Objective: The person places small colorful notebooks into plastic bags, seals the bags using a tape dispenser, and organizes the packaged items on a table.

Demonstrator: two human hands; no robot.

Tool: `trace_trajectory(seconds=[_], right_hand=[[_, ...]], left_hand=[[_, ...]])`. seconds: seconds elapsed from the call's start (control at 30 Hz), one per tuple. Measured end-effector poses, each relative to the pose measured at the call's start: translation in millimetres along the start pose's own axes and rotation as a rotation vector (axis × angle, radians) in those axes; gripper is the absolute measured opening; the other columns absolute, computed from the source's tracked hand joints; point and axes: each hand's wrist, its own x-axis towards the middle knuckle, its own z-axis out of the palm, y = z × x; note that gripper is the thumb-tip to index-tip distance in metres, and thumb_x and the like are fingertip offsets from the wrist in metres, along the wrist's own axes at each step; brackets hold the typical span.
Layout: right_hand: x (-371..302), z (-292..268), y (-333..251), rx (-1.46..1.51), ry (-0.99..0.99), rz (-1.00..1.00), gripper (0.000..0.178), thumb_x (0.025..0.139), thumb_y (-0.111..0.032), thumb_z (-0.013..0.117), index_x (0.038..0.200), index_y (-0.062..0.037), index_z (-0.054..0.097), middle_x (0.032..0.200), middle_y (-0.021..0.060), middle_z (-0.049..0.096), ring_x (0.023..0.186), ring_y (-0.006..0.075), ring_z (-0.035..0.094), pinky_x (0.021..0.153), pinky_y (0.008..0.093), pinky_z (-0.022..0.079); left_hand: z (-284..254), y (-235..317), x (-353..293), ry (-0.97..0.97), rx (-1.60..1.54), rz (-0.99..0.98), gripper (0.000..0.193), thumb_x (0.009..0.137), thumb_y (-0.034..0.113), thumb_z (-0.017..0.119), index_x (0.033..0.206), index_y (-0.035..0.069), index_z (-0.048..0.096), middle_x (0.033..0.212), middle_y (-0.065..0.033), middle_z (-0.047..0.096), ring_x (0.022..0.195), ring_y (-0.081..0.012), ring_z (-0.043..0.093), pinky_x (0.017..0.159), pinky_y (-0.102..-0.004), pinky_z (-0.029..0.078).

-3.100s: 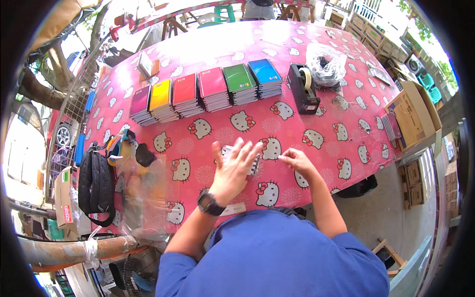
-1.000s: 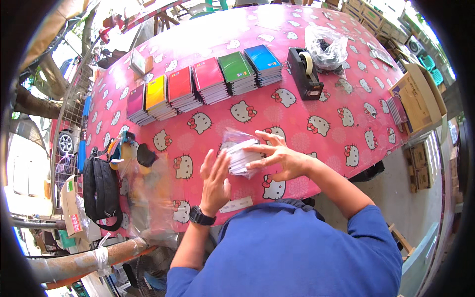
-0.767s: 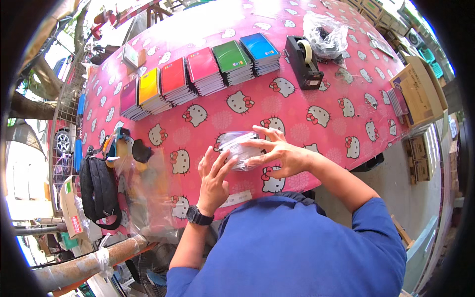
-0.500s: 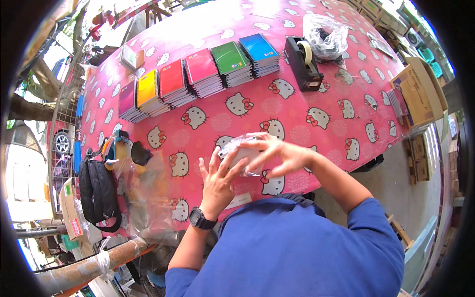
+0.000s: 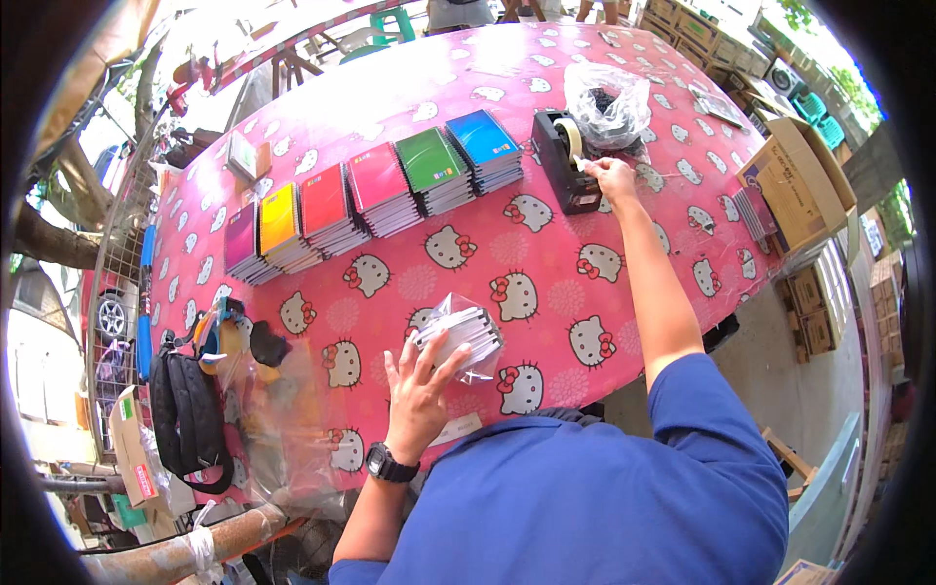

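A small bundle of spiral notebooks in a clear plastic bag (image 5: 468, 336) lies near the front edge of the table. On its near left side rests my left hand (image 5: 419, 390), fingers stretched and apart, fingertips touching the plastic. My right arm reaches far out to the black tape dispenser (image 5: 575, 190). There my right hand (image 5: 614, 182) is closed, thumb and fingers pinching the loose end of the tape (image 5: 579, 164) near the dispenser's cutting side. The roll of pale tape (image 5: 568, 141) sits inside the dispenser.
Stacks of spiral notebooks, among them green (image 5: 432, 168) and blue (image 5: 483, 141), stand in a row beyond my hands. A clear plastic bag (image 5: 606, 102) lies behind the dispenser. A cardboard box (image 5: 795, 180) is at the right edge, a black backpack (image 5: 187, 419) at the left.
My right hand has left the bagged bundle and moved far right to the tape dispenser, taking hold of the tape end. My left hand has stayed at the bundle.
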Motion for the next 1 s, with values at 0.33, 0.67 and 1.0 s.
trace_trajectory(seconds=[0.33, 0.67, 1.0], right_hand=[[-79, -1, -2, 0.906, -0.522, 0.672, 0.010, 0.082, -0.017, 0.067, 0.081, -0.0089, 0.061, 0.067, -0.0046, 0.052, 0.049, 0.0041, 0.039, 0.042, 0.0190, 0.028], [-164, -26, -220, 0.309, -1.249, -0.455, 0.033, 0.076, -0.034, 0.070, 0.079, -0.0012, 0.066, 0.069, 0.0079, 0.063, 0.063, 0.0158, 0.059, 0.057, 0.0304, 0.046], [-150, -44, -202, -0.439, -0.950, -0.497, 0.067, 0.056, -0.063, 0.073, 0.085, -0.0019, 0.068, 0.081, 0.0130, 0.067, 0.080, 0.0267, 0.065, 0.073, 0.0348, 0.052]], left_hand=[[2, 2, 4, -0.002, 0.028, 0.013, 0.076, 0.063, -0.011, 0.050, 0.127, 0.029, 0.050, 0.140, -0.0015, 0.038, 0.127, -0.0370, 0.033, 0.105, -0.0625, 0.016], [-7, -1, 2, -0.089, 0.110, 0.009, 0.075, 0.070, -0.001, 0.053, 0.134, 0.036, 0.041, 0.144, -0.0019, 0.031, 0.128, -0.0377, 0.033, 0.101, -0.0671, 0.019], [-20, -10, 5, 0.016, -0.155, 0.108, 0.076, 0.062, 0.024, 0.075, 0.132, 0.023, 0.046, 0.147, -0.0112, 0.025, 0.133, -0.0375, 0.026, 0.105, -0.0589, 0.022]])
